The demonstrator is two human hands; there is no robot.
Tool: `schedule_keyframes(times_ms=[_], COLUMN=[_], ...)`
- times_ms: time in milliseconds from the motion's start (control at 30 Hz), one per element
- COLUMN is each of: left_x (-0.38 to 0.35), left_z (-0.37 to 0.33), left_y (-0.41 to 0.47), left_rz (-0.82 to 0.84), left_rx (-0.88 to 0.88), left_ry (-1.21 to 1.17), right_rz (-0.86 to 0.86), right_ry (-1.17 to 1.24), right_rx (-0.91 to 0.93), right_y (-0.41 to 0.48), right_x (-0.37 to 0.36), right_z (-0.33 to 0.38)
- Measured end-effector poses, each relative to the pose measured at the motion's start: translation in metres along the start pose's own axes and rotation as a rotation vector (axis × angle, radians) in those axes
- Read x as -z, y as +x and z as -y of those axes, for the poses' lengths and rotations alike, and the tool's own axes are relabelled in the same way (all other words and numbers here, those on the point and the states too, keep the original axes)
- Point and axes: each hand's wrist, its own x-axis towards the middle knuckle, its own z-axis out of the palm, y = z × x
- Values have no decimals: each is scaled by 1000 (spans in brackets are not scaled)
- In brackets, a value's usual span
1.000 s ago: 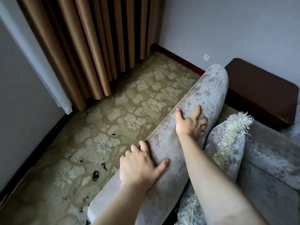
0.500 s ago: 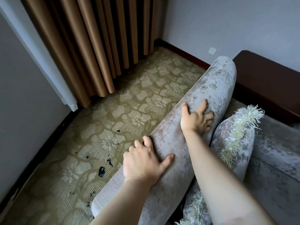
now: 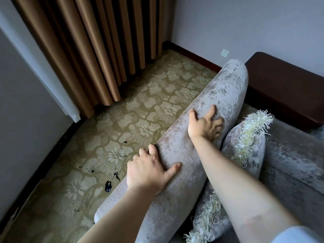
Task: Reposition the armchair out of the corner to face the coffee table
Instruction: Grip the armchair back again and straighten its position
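Along the bottom edge of the frame two bare forearms reach forward and up onto the armchair (image 3: 219, 95), whose padded grey roll runs diagonally from lower left to upper right of centre. Nearest, the left hand (image 3: 149, 171) sits on that roll just below mid-frame; its grip is closed on the upholstery, with the fingers curled over the roll's left edge and the thumb laid flat along the top. Farther up the same roll, the right hand (image 3: 204, 125) also holds the armchair, thumb hooked at the left edge and fingers spread and bent down over the right side. Just right of that hand, a grey cushion (image 3: 245, 155) with a pale fringe leans against the roll's inner face. Left of the chair lies a flower-patterned carpet (image 3: 140, 109), marked with black flecks (image 3: 108, 186) near the left hand. Beyond it, brown curtains (image 3: 91, 50) hang in the upper left. At upper right, a dark wooden tabletop (image 3: 284, 85) stands behind the chair, near a wall socket (image 3: 225, 53).
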Motion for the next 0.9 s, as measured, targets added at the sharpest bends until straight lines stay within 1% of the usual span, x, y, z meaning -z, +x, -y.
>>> schedule_keyframes(times_ms=[233,533,900], left_x=[-2,4,0], left_z=[3,2,3], left_y=[21,33,31], left_rz=[-51,-40,-84], left_rx=[-9,-18,-21], left_ry=[-40,-67,-67], right_rz=[20,36,-29], right_ry=[-1,-14,25], right_rx=[-20,-21,-17], right_y=[10,21,20], right_x=[-5,-6,-18], right_z=[12,19,14])
